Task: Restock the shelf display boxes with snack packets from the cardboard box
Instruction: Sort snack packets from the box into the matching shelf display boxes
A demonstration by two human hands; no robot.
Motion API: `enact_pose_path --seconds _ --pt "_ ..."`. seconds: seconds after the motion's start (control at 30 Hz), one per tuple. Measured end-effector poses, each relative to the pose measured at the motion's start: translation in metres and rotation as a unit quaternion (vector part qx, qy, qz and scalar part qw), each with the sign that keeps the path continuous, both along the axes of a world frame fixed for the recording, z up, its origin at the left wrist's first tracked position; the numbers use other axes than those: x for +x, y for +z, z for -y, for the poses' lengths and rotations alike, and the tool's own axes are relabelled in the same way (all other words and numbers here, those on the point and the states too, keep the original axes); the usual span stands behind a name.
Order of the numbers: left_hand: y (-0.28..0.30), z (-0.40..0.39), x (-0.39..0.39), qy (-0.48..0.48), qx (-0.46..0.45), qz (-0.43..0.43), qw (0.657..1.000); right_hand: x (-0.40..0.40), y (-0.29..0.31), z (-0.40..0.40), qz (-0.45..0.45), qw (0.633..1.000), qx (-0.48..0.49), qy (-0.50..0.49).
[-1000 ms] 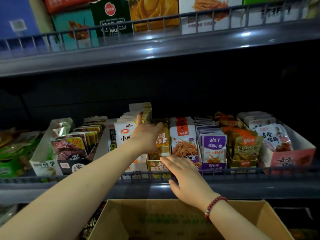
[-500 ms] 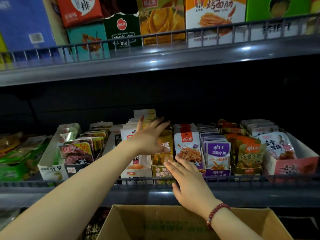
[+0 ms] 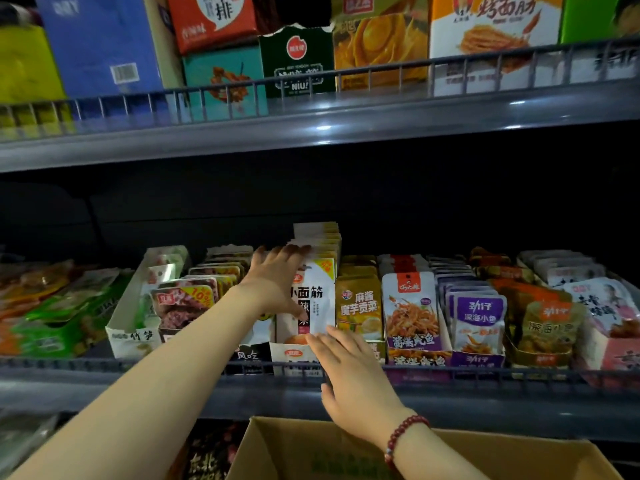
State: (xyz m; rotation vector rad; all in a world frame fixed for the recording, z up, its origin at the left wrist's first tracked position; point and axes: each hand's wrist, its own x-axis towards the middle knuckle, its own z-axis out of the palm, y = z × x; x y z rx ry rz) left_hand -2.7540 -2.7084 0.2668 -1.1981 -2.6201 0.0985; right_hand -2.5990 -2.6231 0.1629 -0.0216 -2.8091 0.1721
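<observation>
Cardboard box (image 3: 450, 459) sits below the shelf rail (image 3: 485, 375), w/ its inside hidden from me. White packets (image 3: 313, 299) stand in their display box (image 3: 294, 353). Left hand (image 3: 277, 282) spread flat against the row, right hand (image 3: 349, 368) fingers straight at the front packet, neither pinching. Risk imo: the row tips fwd over the low box front if I let off.

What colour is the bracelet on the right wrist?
Dark red beads, bracelet, seen in the head view.

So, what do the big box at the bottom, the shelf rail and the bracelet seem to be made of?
Box: brown cardboard, matte, with folded flaps. Shelf rail: probably painted metal wire, thin grey bars. Bracelet: dark red glossy beads, maybe stone, glass or wood; cannot tell.
</observation>
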Motion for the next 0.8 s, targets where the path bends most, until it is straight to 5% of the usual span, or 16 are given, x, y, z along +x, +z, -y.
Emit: enact_pose_path --seconds 0.33,0.53,0.8 --pt "0.013 -0.013 0.003 0.010 -0.004 0.045 0.999 0.001 0.001 -0.002 -0.012 1.000 -0.017 0.009" --pt "0.007 0.022 -0.004 -0.021 0.069 0.050 0.996 -0.002 0.002 0.007 -0.023 0.999 -0.009 -0.024" --pt "0.019 0.114 -0.031 0.130 -0.042 0.094 0.986 -0.023 0.002 0.037 -0.050 0.998 -0.024 0.011"
